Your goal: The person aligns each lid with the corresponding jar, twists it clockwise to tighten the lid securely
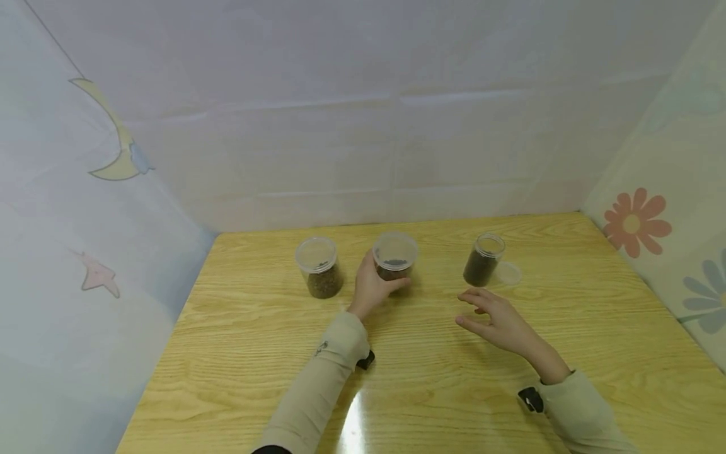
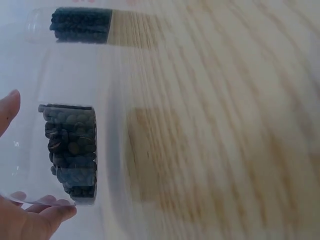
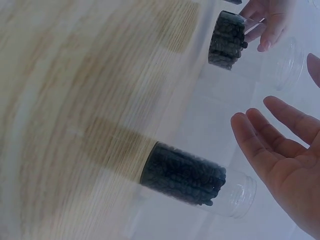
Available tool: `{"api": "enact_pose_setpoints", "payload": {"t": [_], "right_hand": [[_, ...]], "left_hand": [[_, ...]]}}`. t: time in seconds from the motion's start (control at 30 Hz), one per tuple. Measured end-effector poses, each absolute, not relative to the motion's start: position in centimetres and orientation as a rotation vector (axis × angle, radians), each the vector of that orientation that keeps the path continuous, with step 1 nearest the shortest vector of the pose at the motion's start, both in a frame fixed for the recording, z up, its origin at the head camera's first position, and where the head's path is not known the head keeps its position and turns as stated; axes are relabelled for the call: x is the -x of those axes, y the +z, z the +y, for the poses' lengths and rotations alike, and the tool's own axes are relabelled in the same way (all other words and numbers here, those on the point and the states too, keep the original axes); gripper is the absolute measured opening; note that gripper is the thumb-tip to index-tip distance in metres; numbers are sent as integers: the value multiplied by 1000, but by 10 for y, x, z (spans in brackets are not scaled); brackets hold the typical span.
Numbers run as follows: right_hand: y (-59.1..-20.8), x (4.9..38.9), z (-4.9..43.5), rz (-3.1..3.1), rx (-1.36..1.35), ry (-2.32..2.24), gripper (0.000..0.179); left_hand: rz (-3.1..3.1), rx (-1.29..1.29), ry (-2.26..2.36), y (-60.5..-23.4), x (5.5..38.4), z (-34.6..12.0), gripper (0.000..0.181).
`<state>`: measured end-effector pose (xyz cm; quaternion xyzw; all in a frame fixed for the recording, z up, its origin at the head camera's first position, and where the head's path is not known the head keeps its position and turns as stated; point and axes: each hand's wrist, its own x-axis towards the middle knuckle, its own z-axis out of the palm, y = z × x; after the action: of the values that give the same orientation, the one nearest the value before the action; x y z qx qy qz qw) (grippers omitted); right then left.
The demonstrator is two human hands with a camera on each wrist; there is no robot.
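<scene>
My left hand [image 1: 374, 287] grips a clear plastic jar [image 2: 30, 150] from its side, thumb and fingers around the wall. Dark beans [image 2: 72, 150] fill its lower part; a gap shows between its base and the table in the left wrist view. Whether a lid covers it I cannot tell. My right hand [image 1: 499, 321] hovers with fingers spread and loosely bent, holding nothing. Just beyond it stands a narrower uncapped jar [image 1: 481, 268] of dark beans, also seen upright in the right wrist view. A translucent round lid [image 1: 508, 273] lies beside that narrow jar.
Left of the gripped jar stands another clear wide jar [image 1: 323, 277], partly filled with brownish contents. The wooden table [image 1: 238, 353] ends at a pale wall sheet [image 1: 317, 151] behind the jars. Printed sheets flank both sides.
</scene>
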<state>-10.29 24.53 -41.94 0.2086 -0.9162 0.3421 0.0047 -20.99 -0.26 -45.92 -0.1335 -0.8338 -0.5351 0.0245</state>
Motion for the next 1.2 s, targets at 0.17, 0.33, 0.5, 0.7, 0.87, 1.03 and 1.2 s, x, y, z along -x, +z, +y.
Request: {"api": "enact_pose_setpoints", "payload": {"t": [0.17,0.33,0.5,0.7,0.87,1.03,1.2], "right_hand": [[-418,102,245,-2861,-666,1052,45],[-415,101,244,-2878,-658,1053,45],[-416,101,245,-2880,-666,1050,45],[-417,101,246,-2876,-675,1049,45],[-418,101,247,-2872,-683,1038,45],[-419,102,247,-2860,-689,1022,44],[-418,102,246,-2870,-684,1035,44]], "left_hand": [[-2549,371,-1679,-459,214,-1,87],[-2514,355,-1733,-460,217,0,88],[-2518,337,-1732,-464,219,-1,88],[-2569,278,-1685,-469,220,-2,89],[-2554,261,-1721,-471,221,-2,88],[-2550,245,-1732,-471,221,-1,89],[-2513,290,-1765,-472,219,-2,92]]}}
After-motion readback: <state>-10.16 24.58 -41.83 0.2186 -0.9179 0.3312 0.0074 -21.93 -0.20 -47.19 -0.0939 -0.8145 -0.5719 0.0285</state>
